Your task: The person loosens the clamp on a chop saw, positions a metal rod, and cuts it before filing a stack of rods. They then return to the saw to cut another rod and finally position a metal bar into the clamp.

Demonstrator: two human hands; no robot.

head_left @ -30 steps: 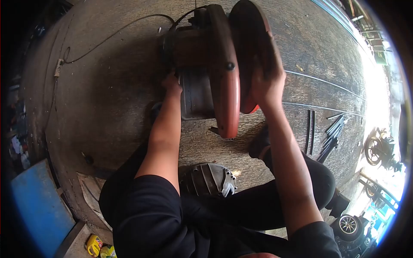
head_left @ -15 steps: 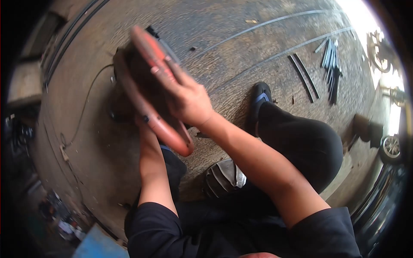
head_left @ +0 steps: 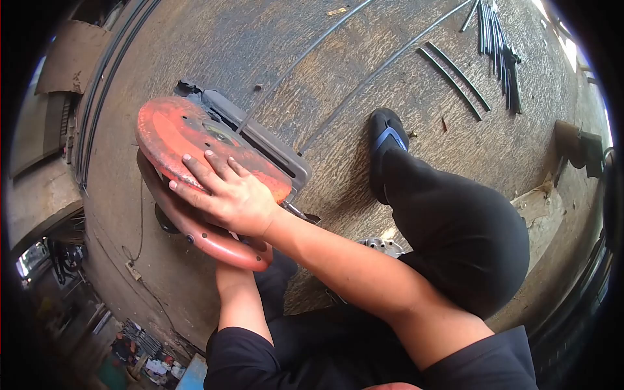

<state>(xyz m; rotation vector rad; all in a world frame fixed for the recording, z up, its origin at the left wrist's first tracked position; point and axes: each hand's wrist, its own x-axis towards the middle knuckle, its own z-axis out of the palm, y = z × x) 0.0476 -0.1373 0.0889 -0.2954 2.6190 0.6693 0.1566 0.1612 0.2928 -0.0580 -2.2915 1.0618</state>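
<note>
A round red guard [head_left: 172, 133] of a cut-off machine is at the left centre, beside the machine's long grey base [head_left: 266, 146]. My right hand [head_left: 237, 198] lies on the guard's lower face with its fingers spread. Below it curves a red handle-like bar [head_left: 224, 248] with dark holes. My left forearm [head_left: 235, 289] reaches up under this bar, and my left hand is hidden behind it.
Thin metal rods [head_left: 364, 97] run across the rough floor. Two short dark strips [head_left: 455, 81] and a bundle of cut pieces [head_left: 499, 52] lie at upper right. My sandalled foot [head_left: 389, 133] is right of the machine. A cord [head_left: 140, 227] lies at left.
The red guard has tilted over to show its broad face, and the grey base has come into view. My right hand has moved left and down, its fingers now spread flat.
</note>
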